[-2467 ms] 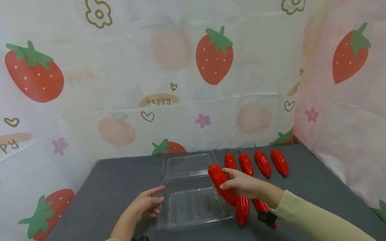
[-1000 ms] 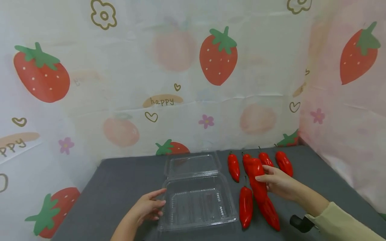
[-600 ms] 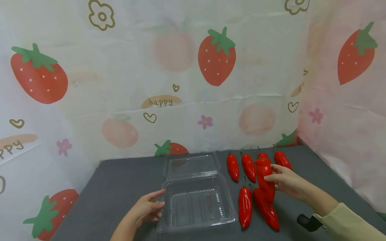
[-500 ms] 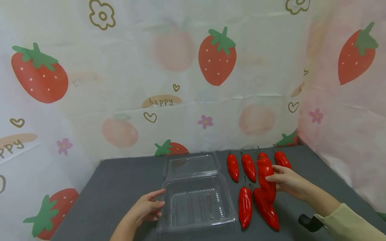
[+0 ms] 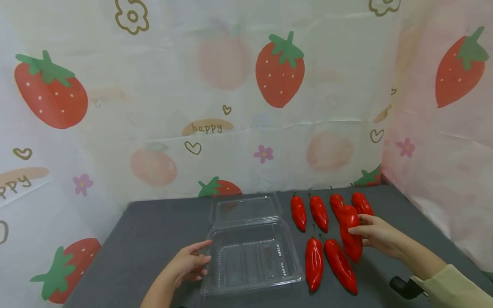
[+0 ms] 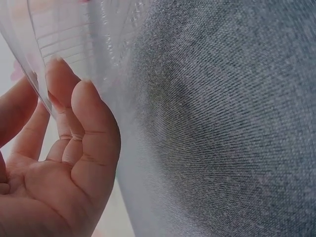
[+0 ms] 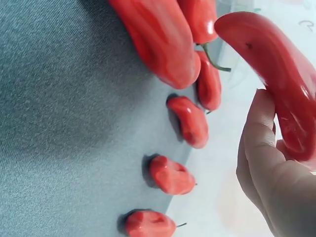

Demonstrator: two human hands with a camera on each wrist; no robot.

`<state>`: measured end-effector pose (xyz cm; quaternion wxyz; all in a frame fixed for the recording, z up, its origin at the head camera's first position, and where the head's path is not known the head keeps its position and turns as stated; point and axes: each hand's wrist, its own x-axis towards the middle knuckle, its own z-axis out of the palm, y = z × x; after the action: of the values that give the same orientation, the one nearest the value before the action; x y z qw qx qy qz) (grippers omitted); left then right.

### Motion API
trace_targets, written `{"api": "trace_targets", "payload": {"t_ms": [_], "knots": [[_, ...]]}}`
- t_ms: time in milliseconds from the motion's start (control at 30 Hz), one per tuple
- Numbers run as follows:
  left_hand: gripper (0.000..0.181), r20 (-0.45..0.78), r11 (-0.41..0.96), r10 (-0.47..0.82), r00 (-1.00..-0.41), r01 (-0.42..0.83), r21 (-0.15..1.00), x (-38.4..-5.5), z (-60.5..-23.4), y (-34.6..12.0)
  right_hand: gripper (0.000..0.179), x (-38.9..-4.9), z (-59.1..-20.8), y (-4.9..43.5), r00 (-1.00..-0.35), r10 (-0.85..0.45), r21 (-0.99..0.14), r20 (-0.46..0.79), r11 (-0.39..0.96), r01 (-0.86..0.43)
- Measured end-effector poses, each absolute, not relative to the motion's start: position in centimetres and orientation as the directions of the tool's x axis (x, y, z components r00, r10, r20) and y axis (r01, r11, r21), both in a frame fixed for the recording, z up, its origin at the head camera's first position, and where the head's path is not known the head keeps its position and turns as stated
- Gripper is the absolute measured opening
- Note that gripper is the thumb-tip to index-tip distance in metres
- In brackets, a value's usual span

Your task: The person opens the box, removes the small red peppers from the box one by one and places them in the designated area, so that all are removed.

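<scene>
My right hand (image 5: 379, 237) grips a glossy red pepper (image 5: 351, 233) between thumb and fingers. In the right wrist view the pepper (image 7: 281, 74) is held up off the grey cloth. The front peppers, one long red pepper (image 5: 314, 265) and a slanted one (image 5: 340, 266), lie just left of it. A clear plastic box (image 5: 250, 286) stands in the middle with its lid (image 5: 246, 209) folded back and nothing inside. My left hand (image 5: 185, 263) holds the box's left rim; in the left wrist view its curled fingers (image 6: 94, 128) lie on both sides of that rim.
Behind the held pepper, several red peppers lie in a back row, among them a leftmost one (image 5: 298, 214) and a rightmost one (image 5: 361, 203). Grey cloth (image 5: 154, 231) covers the table. A strawberry-printed curtain (image 5: 231, 85) closes off the back and sides.
My right hand has carried the pepper rightward from above the box's right edge, over the lying peppers, to the right of the front ones. My left hand stays at the box rim.
</scene>
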<state>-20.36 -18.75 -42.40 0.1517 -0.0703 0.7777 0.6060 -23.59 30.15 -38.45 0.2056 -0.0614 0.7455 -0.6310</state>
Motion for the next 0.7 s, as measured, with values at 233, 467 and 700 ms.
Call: {"api": "trace_targets", "payload": {"t_ms": [233, 467, 700], "knots": [[0.056, -0.313, 0.251, 0.081, -0.946, -0.284, 0.925, -20.4, -42.4, -18.6, 0.075, -23.6, -38.7, 30.9, -0.905, -0.344, -0.957, -0.25, 0.23, 0.177], [0.056, -0.309, 0.253, 0.065, -0.949, -0.284, 0.925, -20.4, -42.3, -18.5, 0.078, -23.4, -39.1, 31.6, -0.906, -0.301, -0.928, -0.298, 0.314, 0.201], [0.055, -0.315, 0.259, 0.044, -0.948, -0.294, 0.92, -20.5, -42.3, -18.3, 0.081, -23.6, -39.8, 32.2, -0.903, -0.254, -0.884, -0.347, 0.41, 0.225]]}}
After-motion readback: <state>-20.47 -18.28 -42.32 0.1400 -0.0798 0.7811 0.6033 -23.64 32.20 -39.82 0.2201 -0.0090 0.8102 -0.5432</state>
